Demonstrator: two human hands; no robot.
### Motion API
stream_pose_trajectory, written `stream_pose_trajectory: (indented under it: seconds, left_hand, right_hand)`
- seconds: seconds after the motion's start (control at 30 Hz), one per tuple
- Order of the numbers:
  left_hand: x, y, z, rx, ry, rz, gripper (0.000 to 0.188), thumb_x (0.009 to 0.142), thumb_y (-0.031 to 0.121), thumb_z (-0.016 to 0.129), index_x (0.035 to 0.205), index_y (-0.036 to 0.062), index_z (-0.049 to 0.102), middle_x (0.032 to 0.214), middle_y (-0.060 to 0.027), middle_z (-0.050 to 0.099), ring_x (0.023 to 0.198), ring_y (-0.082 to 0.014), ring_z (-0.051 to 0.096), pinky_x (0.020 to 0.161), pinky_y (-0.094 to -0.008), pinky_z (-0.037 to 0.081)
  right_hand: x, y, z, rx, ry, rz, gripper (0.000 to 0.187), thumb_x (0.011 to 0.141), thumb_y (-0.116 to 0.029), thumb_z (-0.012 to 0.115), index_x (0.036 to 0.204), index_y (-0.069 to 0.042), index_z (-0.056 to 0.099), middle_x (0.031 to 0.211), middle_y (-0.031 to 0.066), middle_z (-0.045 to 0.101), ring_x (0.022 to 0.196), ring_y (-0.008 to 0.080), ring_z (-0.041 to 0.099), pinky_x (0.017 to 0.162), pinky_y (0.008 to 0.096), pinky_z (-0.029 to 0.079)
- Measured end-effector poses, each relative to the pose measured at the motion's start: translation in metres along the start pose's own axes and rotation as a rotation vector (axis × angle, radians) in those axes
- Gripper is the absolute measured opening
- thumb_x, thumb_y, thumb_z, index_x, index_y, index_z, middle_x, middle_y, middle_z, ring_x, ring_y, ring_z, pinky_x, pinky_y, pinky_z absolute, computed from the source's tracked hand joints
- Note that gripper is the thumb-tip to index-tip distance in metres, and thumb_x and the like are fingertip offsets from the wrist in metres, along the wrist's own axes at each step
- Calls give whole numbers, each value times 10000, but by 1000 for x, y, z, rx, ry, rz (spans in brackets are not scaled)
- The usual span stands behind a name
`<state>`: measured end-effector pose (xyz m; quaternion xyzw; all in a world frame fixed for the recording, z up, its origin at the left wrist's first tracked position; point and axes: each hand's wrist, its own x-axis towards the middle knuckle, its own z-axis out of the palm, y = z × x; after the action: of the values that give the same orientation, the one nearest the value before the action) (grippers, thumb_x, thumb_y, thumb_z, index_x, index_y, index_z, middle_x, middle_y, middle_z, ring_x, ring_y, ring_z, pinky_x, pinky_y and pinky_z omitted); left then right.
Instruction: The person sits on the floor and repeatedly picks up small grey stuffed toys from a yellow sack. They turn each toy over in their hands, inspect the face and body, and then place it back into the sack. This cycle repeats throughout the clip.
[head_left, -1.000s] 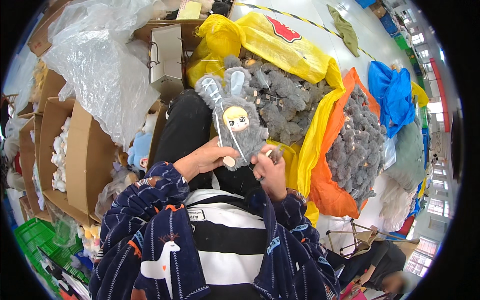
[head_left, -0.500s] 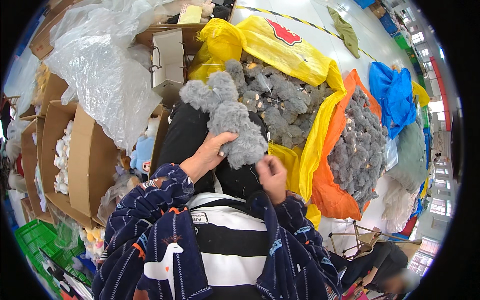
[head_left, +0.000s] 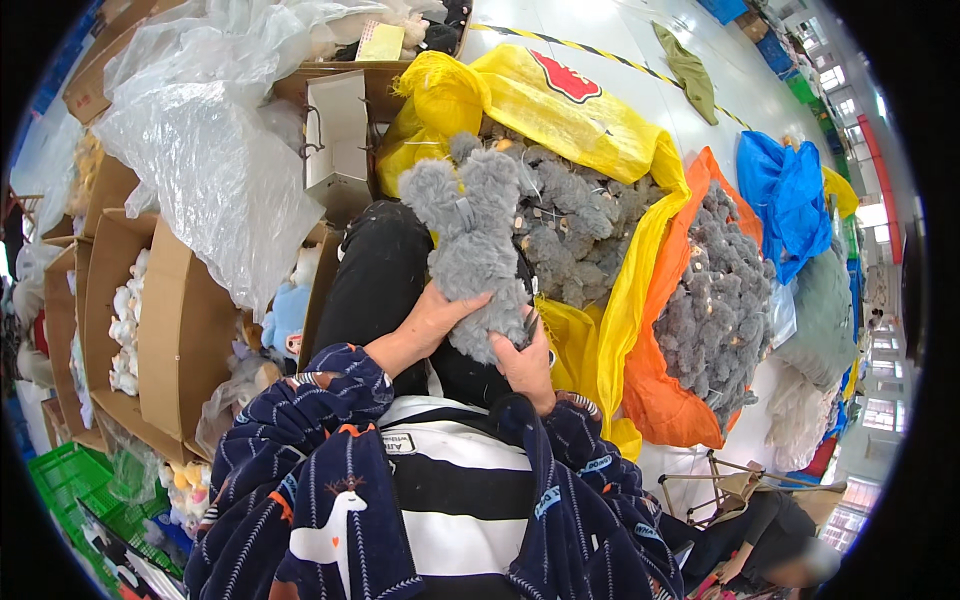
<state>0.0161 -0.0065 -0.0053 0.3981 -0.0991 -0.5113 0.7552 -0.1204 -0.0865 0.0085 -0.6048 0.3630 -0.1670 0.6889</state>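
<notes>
A grey plush toy (head_left: 472,258) with two rounded ears and fluffy fur lies over my lap, its ears pointing away from me. My left hand (head_left: 428,325) grips its lower left side, thumb across the fur. At the lower right edge, my right hand (head_left: 528,372) pinches the same toy between thumb and fingers. A small dark sliver shows by the right fingers, too small to name. Just beyond my knees, a yellow woven sack (head_left: 655,150) stands open, full of similar grey plush pieces (head_left: 575,220).
To the right, an orange sack (head_left: 645,385) holds more grey plush, with a blue bag (head_left: 785,200) behind it. Cardboard boxes (head_left: 170,340) of plush toys and clear plastic sheeting (head_left: 205,150) stand on the left. A person (head_left: 765,530) sits at the lower right.
My right hand has moved up from beside the toy and now grips its lower right edge. The toy has turned more upright and shifted slightly right and nearer to me.
</notes>
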Motion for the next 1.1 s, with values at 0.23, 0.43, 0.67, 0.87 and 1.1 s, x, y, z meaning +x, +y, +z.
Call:
stream_pose_trajectory:
  seconds: [0.23, 0.43, 0.67, 0.87, 1.1]
  left_hand:
    - [1, 15, -3, 131, 27, 47, 417, 804, 117, 616, 1168, -5, 452, 1078, -74, 550, 969, -153, 527, 862, -301, 418]
    - [12, 10, -13, 76, 200, -68, 391, 858, 203, 567, 1165, -11, 453, 1005, -41, 553, 891, -115, 515, 802, -261, 423]
    - [4, 52, -4, 477, 21, 77, 335, 886, 157, 497, 1193, 31, 453, 1161, -56, 487, 1066, -153, 479, 817, -273, 427]
    - [27, 64, -1, 489, 10, 59, 229, 883, 150, 503, 1078, 30, 522, 1035, -50, 569, 925, -134, 556, 756, -247, 442]
    - [40, 35, -2, 438, -87, -163, 169, 875, 99, 527, 1016, 7, 541, 950, -36, 574, 892, -89, 537, 793, -230, 437]
  right_hand:
    - [-6, -1, -16, -61, -153, -8, 588, 668, -154, 669, 1143, 65, 399, 1082, 94, 471, 1022, 145, 429, 906, 265, 332]
    - [-5, -8, -25, 90, -47, 143, 499, 702, -171, 639, 1124, 0, 434, 844, 40, 528, 611, 84, 500, 514, 207, 422]
    - [7, -9, -167, 533, 382, -67, 232, 836, -228, 487, 1042, -124, 503, 706, -61, 494, 470, 14, 384, 400, 161, 309]
    - [54, -37, -258, 848, 765, -241, 303, 879, -319, 499, 1044, -66, 522, 570, -49, 429, 403, 11, 262, 354, 159, 237]
    - [192, 55, -124, -69, 337, 157, 280, 837, -269, 563, 1005, -45, 574, 853, 81, 640, 502, 54, 469, 418, 202, 353]
